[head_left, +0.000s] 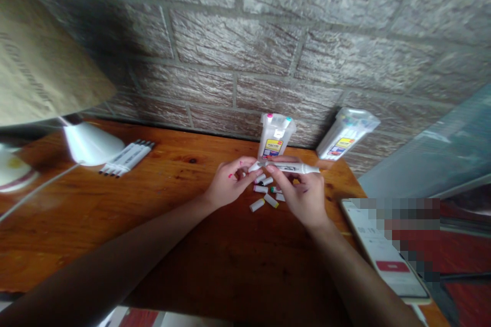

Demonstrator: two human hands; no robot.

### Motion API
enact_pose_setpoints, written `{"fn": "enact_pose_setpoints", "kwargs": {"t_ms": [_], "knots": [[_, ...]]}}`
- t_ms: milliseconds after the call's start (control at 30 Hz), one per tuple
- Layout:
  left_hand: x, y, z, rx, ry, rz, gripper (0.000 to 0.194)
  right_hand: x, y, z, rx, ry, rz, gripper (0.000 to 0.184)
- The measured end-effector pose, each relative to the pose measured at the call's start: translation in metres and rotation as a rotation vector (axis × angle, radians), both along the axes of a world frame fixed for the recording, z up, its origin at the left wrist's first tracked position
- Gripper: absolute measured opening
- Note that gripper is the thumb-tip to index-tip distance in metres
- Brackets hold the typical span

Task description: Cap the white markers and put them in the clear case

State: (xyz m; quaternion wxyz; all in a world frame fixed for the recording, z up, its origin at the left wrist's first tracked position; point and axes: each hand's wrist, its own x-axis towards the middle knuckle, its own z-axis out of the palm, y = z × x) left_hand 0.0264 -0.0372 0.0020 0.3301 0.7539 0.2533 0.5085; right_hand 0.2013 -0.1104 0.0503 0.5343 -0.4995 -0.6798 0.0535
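Note:
My right hand (307,199) grips a white marker (289,166) that lies almost level, its far end pointing right. At the marker's left end, my left hand (228,184) pinches a white marker cap (253,166) between thumb and fingers. Whether cap and marker touch is hard to make out behind the fingertips. Below and between both hands, several loose white caps (257,205) with coloured ends, yellow, pink and green among them, lie scattered on the wooden table (184,173). Just behind the hands stands a clear plastic marker case (273,130) with a pink-ended and a blue-ended marker in it.
A second clear case (347,133) holding markers leans near the table's back right corner. Several white markers (128,157) lie side by side at left, beside a lamp (90,145) with its cord. A tablet (387,255) rests along the right edge. A brick wall (268,51) rises behind.

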Motion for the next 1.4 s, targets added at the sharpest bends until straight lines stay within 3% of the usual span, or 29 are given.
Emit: {"fn": "enact_pose_setpoints", "kwargs": {"t_ms": [200, 433, 700, 867, 1133, 1400], "knots": [[0.001, -0.006, 0.002, 0.024, 0.038, 0.010, 0.021, 0.014, 0.009, 0.002, -0.085, 0.287, -0.189, 0.029], [0.000, -0.004, -0.003, 0.053, 0.037, 0.046, 0.020, 0.005, 0.006, 0.005, -0.088, 0.356, -0.100, 0.028], [0.000, -0.004, 0.000, 0.024, 0.047, 0.004, 0.018, 0.003, 0.010, 0.011, -0.087, 0.522, -0.111, 0.033], [0.000, -0.003, -0.002, -0.028, 0.023, -0.036, 0.022, 0.003, 0.007, 0.011, -0.071, 0.498, -0.137, 0.037], [-0.002, -0.002, 0.000, 0.124, 0.047, -0.013, 0.013, 0.000, 0.000, 0.008, 0.021, 0.297, -0.026, 0.019], [-0.003, -0.002, 0.004, 0.182, 0.076, 0.060, 0.011, 0.000, -0.001, 0.003, 0.021, 0.114, -0.010, 0.018]]}}
